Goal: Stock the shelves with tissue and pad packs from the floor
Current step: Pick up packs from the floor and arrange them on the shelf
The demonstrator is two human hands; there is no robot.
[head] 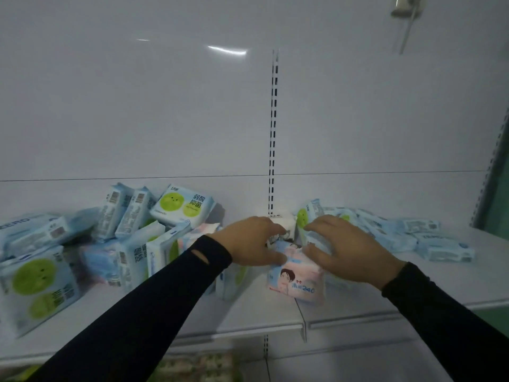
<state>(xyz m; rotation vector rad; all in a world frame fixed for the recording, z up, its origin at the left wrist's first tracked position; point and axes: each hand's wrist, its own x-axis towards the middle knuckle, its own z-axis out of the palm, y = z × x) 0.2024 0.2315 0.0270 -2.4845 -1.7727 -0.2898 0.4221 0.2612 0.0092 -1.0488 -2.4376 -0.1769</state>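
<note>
White shelf (358, 307) against a pale back panel (165, 106): at left, a loose heap of blue-and-green packs (38, 288). At centre, the left hand (253, 241) and right hand (349, 249) grip a pink pack (298, 282) from either side, apparently resting on the shelf; at right, flat blue packs (429, 238).

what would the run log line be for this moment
stage: placing pack on shelf | left hand: holds pink pack | right hand: holds same pack | pack: resting on shelf | neighbours: blue-green packs left, pale blue packs right
</note>
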